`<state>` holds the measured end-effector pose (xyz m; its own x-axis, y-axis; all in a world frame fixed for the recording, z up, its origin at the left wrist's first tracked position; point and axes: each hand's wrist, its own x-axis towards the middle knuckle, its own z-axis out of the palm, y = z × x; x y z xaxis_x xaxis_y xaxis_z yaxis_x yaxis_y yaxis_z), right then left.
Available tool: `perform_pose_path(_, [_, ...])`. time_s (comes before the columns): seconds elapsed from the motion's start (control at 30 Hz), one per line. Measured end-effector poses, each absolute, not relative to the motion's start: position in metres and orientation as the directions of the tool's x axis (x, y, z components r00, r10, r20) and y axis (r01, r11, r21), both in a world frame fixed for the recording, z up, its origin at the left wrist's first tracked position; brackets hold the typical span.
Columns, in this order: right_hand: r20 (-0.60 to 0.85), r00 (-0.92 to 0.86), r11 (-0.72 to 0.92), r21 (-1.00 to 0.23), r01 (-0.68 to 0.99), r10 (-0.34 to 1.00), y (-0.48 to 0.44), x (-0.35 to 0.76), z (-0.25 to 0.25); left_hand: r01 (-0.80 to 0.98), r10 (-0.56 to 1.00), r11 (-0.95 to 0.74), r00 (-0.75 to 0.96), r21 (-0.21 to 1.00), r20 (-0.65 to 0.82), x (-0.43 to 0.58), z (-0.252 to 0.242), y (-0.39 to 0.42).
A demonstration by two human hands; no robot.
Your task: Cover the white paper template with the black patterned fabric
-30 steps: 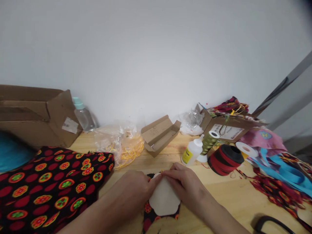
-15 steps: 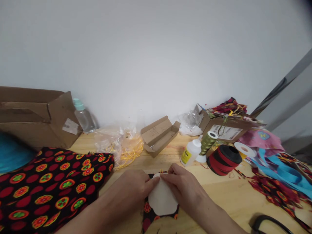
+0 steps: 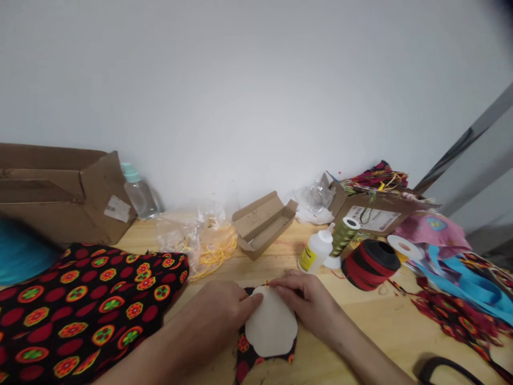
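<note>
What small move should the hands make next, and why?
Perhaps the right hand should press the white piece onto the cloth beneath, beside the yellow cord: its fingers are there, and the left hand rests its thumb on the piece.

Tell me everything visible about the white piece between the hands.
The white piece is flat and smooth-looking, perhaps card or felt, narrower at the top, with a scalloped lower edge. It lies on a black patterned fabric scrap on the wooden table, a small yellow loop at its top. The left hand's thumb rests on its upper left; the right hand's fingers meet its upper right.
</note>
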<state>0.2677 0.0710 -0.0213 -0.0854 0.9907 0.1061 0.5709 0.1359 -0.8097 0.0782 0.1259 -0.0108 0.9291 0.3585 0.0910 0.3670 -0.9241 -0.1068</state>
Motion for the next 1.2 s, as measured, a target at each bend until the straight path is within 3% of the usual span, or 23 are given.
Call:
perform_pose_path(0.27, [0.098, -0.097, 0.137, -0.787, 0.602, 0.99, 0.068, 0.266, -0.025, 0.42, 0.415, -0.908, 0.896, 0.003, 0.157, 0.077, -0.018, 0.126])
perform_pose_path(0.53, [0.148, -0.065, 0.159, -0.802, 0.576, 0.987, 0.07, 0.265, -0.025, 0.445, 0.446, -0.895, 0.891, 0.033, 0.087, 0.079, -0.016, 0.126])
perform_pose_path(0.67, [0.145, 0.072, 0.073, -0.796, 0.6, 0.987, 0.072, 0.265, -0.027, 0.484, 0.508, -0.855, 0.853, 0.186, 0.12, 0.077, -0.016, 0.126])
perform_pose_path(0.77, [0.106, 0.128, -0.011, -0.724, 0.69, 0.986, 0.071, 0.264, -0.024, 0.582, 0.652, -0.733, 0.748, 0.352, 0.12, 0.076, -0.012, 0.128])
perform_pose_path(0.87, [0.065, 0.071, -0.014, -0.631, 0.776, 0.995, 0.064, 0.261, -0.014, 0.66, 0.739, -0.635, 0.671, 0.402, 0.066, 0.076, -0.005, 0.128])
perform_pose_path(1.03, [0.008, -0.151, 0.133, -0.518, 0.845, 0.989, 0.05, 0.254, 0.001, 0.654, 0.723, -0.643, 0.69, 0.398, 0.036, 0.078, 0.002, 0.119])
perform_pose_path(1.2, [-0.091, -0.165, 0.104, -0.469, 0.877, 0.982, 0.05, 0.252, 0.009, 0.662, 0.737, -0.631, 0.675, 0.404, 0.046, 0.076, 0.003, 0.116])
